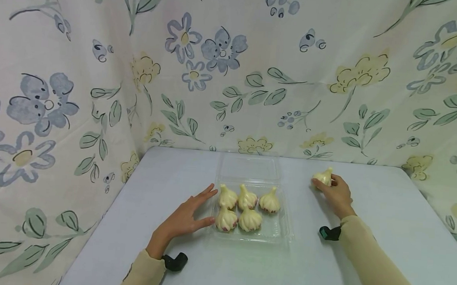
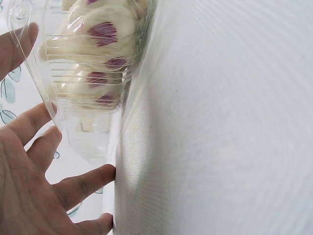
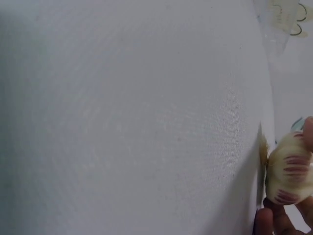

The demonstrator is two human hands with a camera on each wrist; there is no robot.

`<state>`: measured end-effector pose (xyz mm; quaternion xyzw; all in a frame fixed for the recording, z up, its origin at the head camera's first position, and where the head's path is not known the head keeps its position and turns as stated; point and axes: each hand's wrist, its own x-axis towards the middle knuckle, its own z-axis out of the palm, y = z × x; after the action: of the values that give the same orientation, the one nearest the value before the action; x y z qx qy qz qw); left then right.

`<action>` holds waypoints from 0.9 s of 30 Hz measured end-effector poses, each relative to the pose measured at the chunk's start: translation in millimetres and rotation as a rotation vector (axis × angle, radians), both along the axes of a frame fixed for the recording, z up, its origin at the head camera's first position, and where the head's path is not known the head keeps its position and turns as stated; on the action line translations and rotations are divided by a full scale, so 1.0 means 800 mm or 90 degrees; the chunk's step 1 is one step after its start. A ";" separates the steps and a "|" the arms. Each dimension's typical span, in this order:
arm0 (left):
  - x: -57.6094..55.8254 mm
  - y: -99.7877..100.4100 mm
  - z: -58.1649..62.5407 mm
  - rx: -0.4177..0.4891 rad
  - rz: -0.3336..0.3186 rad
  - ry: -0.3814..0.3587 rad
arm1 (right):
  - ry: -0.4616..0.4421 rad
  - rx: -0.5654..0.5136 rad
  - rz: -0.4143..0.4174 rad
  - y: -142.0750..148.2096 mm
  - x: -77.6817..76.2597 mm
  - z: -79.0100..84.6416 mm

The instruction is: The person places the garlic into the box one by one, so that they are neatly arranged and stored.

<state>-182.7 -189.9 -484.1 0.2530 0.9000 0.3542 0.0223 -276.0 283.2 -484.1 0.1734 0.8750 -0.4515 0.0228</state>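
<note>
A clear plastic clamshell box [image 1: 272, 233] lies with its lid folded back on the table. Inside sit several garlic bulbs [image 1: 250, 220], white with purple streaks; the front right part of the box holds none. My left hand [image 1: 183, 215] is at the box's left side, fingers spread. In the left wrist view, fingertips of this hand [image 2: 29, 181] touch the box wall [image 2: 54, 98]. To the right of the box, my right hand [image 1: 336, 193] grips another garlic bulb [image 1: 322, 177] between thumb and fingers. The right wrist view shows this bulb [image 3: 289, 169] at or close to the tabletop.
The white table [image 1: 303, 267] stretches around the box on all sides. A floral cloth [image 1: 253, 109] hangs behind the table and along its left and right. The open lid [image 1: 248, 167] lies toward the back edge. Dark camera mounts [image 1: 175, 261] stick out from both wrists.
</note>
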 end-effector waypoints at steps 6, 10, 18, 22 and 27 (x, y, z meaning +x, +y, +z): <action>-0.001 0.000 -0.002 0.001 -0.001 -0.001 | 0.013 -0.038 0.012 0.002 0.006 0.002; -0.001 -0.001 -0.002 0.003 -0.004 0.000 | 0.031 -0.043 0.034 0.006 0.011 0.003; -0.002 -0.002 -0.002 -0.002 -0.001 -0.007 | 0.076 -0.014 0.070 0.013 0.020 -0.002; -0.003 -0.002 -0.003 -0.004 0.000 -0.008 | 0.077 -0.016 0.079 0.015 0.024 -0.004; -0.003 -0.002 -0.003 -0.002 0.000 -0.006 | 0.066 -0.021 0.086 0.015 0.030 -0.002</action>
<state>-184.7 -191.2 -486.5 0.2516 0.9004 0.3540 0.0270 -252.2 295.1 -485.9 0.0897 0.8771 -0.4718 0.0110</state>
